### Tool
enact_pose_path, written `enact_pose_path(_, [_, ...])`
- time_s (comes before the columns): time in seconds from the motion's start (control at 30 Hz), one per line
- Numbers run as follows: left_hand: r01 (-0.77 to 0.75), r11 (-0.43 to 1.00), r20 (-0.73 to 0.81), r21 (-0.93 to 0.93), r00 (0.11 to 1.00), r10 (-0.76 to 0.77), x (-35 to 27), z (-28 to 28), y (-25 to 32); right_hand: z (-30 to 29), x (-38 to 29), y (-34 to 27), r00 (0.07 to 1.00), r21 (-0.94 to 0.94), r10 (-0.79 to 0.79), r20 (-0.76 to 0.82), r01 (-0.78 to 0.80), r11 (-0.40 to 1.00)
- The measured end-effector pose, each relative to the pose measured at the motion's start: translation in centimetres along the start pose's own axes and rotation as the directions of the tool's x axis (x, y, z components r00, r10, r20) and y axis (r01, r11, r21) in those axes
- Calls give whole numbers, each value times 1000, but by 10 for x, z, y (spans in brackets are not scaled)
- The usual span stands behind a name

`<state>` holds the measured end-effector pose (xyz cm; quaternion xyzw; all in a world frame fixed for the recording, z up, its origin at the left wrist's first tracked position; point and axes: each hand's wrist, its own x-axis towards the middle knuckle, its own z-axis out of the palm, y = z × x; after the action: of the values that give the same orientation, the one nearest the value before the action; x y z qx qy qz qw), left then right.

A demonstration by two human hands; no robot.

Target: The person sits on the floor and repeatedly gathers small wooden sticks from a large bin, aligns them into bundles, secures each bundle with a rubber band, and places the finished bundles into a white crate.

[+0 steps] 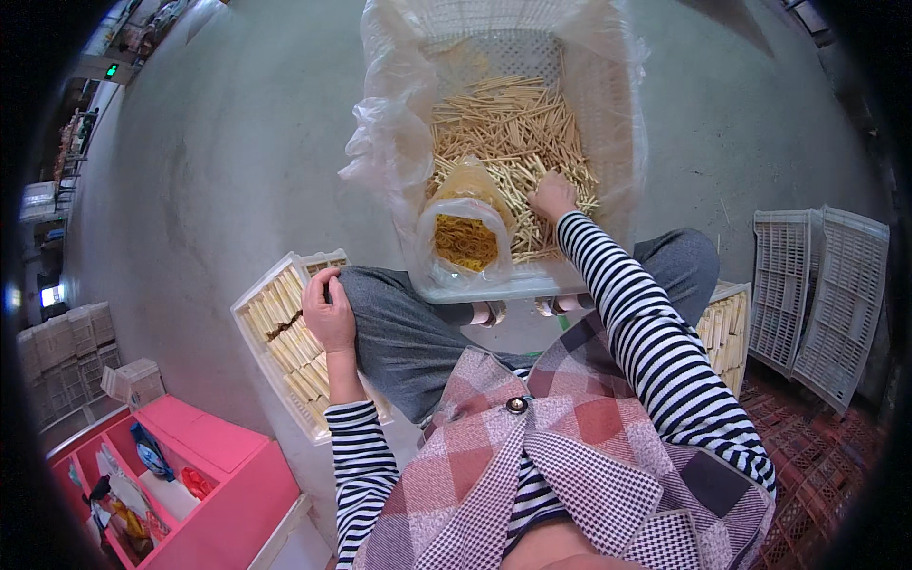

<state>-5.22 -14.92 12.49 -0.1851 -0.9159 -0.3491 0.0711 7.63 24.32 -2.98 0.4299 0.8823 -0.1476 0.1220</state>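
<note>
My right hand point(553, 195) reaches down among loose thin sticks point(513, 121), apparently wooden, in a large plastic-lined crate point(484, 291). Its fingertips are hidden, so I cannot tell whether they grip any sticks. Close to that hand, a clear plastic bag point(476, 182) lies on the sticks with its mouth towards me, full of yellowish rubber bands point(464, 242). Beside my left knee, my left hand point(331, 313) hangs with loosely bent fingers and nothing visible in it. Below it is a white plastic crate point(279, 385) packed with rows of bundled sticks point(303, 349).
Another crate of bundles point(727, 331) stands by my right leg. Pale slatted crates point(819, 299) stand upright at the right, near reddish lattice crates point(805, 456). At lower left is a pink compartmented box point(235, 491) holding bags, with stacked crates point(68, 342) behind.
</note>
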Motion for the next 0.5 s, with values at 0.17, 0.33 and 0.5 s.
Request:
enact_pose_path(0.17, [-8, 1000, -2, -30, 1000, 8, 0, -1, -2, 10, -48, 24, 957, 156, -154, -245, 196, 968])
enact_pose_path(0.33, [-31, 999, 0, -41, 1000, 31, 0, 0, -2, 15, -70, 44, 943, 577, 21, -333, 187, 795])
enact_pose_path(0.5, [-57, 998, 16, 15, 998, 56, 1, 0, -4, 15, -65, 47, 988, 984, -62, 141, -133, 116])
